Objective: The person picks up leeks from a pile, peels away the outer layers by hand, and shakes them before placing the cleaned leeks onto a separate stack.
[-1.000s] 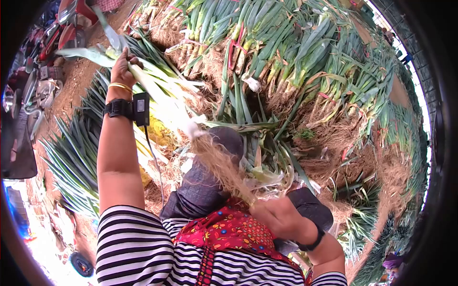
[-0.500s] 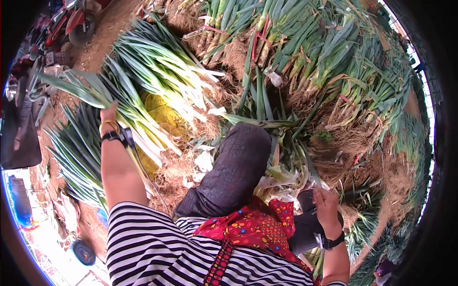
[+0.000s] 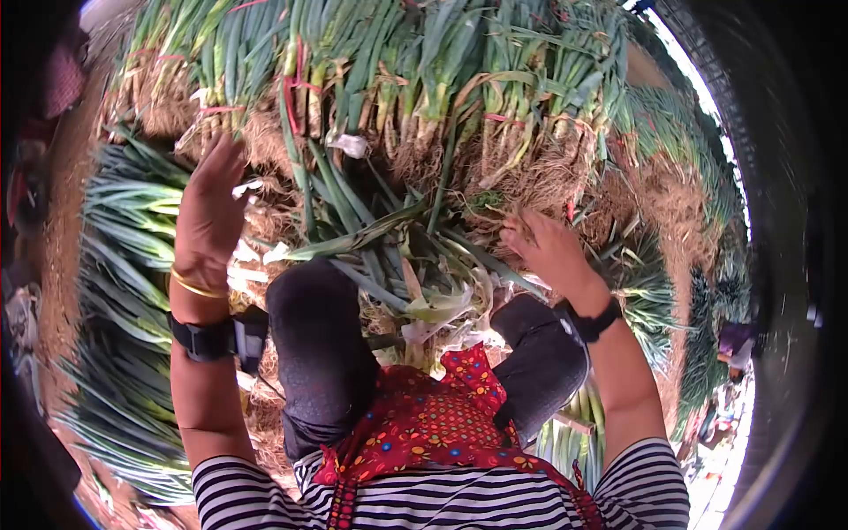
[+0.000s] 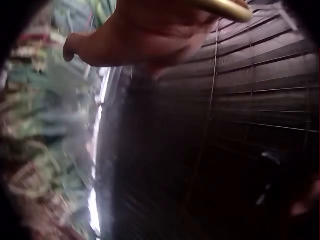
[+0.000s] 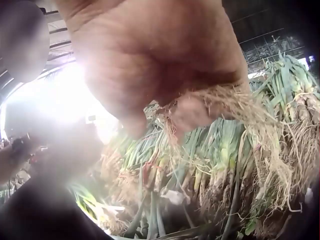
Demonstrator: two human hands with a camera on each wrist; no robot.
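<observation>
My left hand (image 3: pixel 210 208) is raised at the left in the head view, fingers extended and holding nothing. It is over the edge of the cleaned leeks (image 3: pixel 132 208), which lie with green leaves to the left. In the left wrist view the left hand (image 4: pixel 145 37) shows its thumb apart from the palm. My right hand (image 3: pixel 549 252) is ahead of the right knee, fingers curled. In the right wrist view a tuft of dry roots (image 5: pixel 232 102) comes out between the curled fingers. Bundled leeks (image 3: pixel 433 79) with bushy roots stand beyond both hands.
Between the knees lie stripped leaves and pale peelings (image 3: pixel 433 305). Loose long leaves (image 3: pixel 362 234) cross the ground ahead. Red ties (image 3: pixel 296 88) bind some bundles. More leeks (image 3: pixel 640 291) lie at the right. A white scrap (image 3: pixel 349 144) sits by the bundles.
The left hand held a leek by its leaves and laid it on the left pile; it is now free and raised. The right hand gripped that leek's roots, then moved back and forward again. The view turned right.
</observation>
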